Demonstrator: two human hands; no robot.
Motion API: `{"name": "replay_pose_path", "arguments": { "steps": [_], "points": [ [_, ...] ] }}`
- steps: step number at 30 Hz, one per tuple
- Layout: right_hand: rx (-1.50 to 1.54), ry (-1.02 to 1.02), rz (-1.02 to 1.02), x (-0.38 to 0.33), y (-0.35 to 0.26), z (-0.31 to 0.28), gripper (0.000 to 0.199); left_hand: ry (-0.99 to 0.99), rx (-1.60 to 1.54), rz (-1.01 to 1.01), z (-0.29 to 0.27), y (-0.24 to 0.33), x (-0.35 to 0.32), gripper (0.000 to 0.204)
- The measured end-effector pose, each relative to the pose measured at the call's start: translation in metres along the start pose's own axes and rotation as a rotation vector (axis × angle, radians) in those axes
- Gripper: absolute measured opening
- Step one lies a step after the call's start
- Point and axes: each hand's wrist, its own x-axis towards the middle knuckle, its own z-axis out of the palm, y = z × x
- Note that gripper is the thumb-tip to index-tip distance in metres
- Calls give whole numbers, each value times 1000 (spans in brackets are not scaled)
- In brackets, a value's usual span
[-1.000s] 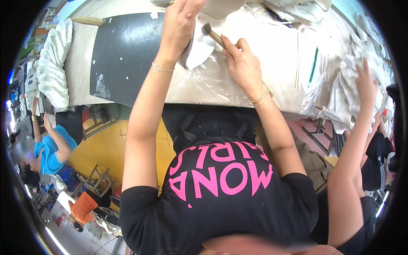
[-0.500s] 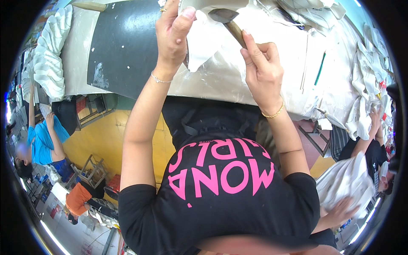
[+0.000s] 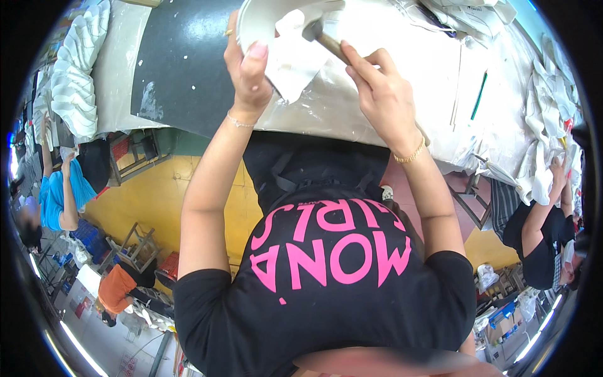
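One curved pale piece [image 3: 254,24]: held up over the table [image 3: 411,78], between 11 and 12 o'clock from view centre, cut by the top edge. Clock below is centred on it.
White piece [image 3: 293,61]: 4 to 5 o'clock, tip toward the wearer; can't tell if it's joined to the curved one.
Hammer [image 3: 333,48]: head at 3 o'clock, near the work; contact unclear.
Left hand [image 3: 250,78]: 6 o'clock, gripping the curved piece, thumb against it, other fingers mostly hidden.
Right hand [image 3: 386,97]: 4 o'clock, grasping the hammer handle, index finger forward along it.
Hammer step: looks like hammer work on the handheld piece; my read from the pose.
Next hammer move: would call for a steady left hold, thumb clear of the head.
Tabletop: black mat [image 3: 179,69] at 8, green pen [image 3: 480,95] between 3 and 4.
Further out: stacked white pieces [image 3: 78,78] between 8 and 9.
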Motion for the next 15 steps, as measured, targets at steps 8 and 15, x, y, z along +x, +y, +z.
{"name": "replay_pose_path", "arguments": {
  "steps": [8, 15],
  "points": [
    [-65, -86, -41, -3, -3, 3, 43, -1, -50, -31, -7, -14, -24, 66],
    [-65, -134, -68, -3, 0, 11, 45, -20, 6, -16, -12, -18, -31, 72]
  ]
}}
